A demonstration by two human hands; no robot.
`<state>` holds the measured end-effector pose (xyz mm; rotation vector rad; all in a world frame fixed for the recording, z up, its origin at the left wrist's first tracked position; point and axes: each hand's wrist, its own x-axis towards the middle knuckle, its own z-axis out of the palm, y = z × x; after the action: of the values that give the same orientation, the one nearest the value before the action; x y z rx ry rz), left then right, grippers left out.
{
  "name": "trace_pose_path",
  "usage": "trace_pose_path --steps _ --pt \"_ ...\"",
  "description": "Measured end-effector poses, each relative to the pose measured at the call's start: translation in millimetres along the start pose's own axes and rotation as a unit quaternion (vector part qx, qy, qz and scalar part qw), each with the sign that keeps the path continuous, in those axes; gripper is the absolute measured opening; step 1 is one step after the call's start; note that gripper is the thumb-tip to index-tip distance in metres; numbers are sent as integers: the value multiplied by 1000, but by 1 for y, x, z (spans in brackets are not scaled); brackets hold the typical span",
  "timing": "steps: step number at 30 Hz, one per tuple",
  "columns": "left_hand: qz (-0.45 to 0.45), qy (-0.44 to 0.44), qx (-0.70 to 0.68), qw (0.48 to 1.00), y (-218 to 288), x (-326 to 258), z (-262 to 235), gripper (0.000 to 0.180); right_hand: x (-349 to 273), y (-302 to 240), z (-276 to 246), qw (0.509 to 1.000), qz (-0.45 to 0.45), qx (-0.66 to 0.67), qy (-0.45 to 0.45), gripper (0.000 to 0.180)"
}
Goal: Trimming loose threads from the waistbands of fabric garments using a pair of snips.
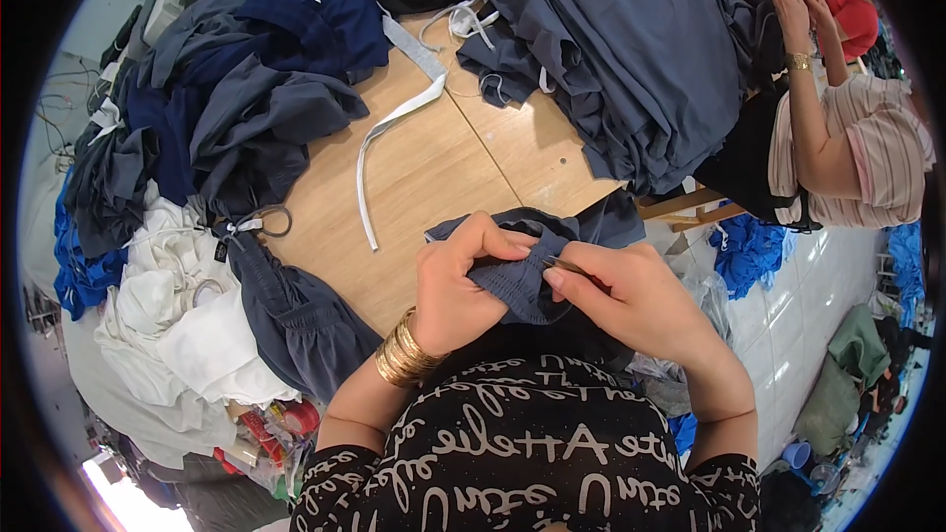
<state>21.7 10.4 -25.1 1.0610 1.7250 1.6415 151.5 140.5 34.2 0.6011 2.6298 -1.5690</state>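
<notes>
Close to my body, a dark grey garment [527, 286] with a gathered elastic waistband is bunched up between my two hands. My left hand [461, 281], with gold bangles at the wrist, pinches the band between thumb and fingers. In my right hand [631, 291] is a thin, pointed metal tool [564, 264], its tip touching the gathered fabric. Most of that tool is hidden by my fingers, so its exact kind does not show. Part of the garment spreads behind my hands over the table edge.
Grey and navy garments [305, 30] heap at the table's left, and a large grey pile [631, 49] at its right. A white strip [399, 113] lies on the wooden table [443, 177]. White cloth [197, 325] hangs at left. Another person [838, 128] works at far right.
</notes>
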Motion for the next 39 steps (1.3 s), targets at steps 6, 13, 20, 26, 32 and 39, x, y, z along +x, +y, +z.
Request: trace_pose_path --steps 6,13,20,26,32,39 --pt "-21 -71 -40 996 2 4 -4 26 6 2 -13 997 -50 -13 -49 20" --pt "-53 -85 -88 991 1 5 -5 25 11 11 -16 994 -53 11 -94 21" --pt "-54 -85 -99 990 -1 4 -5 24 11 10 -16 995 -37 33 -89 21" --pt "-60 -84 -91 990 3 6 -3 27 10 8 -17 995 -50 3 -89 21" --pt "-61 -93 -115 987 1 6 -5 27 10 8 -16 989 -72 63 -115 16" --pt "-66 -61 -100 991 -1 4 -3 26 8 6 9 977 -140 65 144 22"
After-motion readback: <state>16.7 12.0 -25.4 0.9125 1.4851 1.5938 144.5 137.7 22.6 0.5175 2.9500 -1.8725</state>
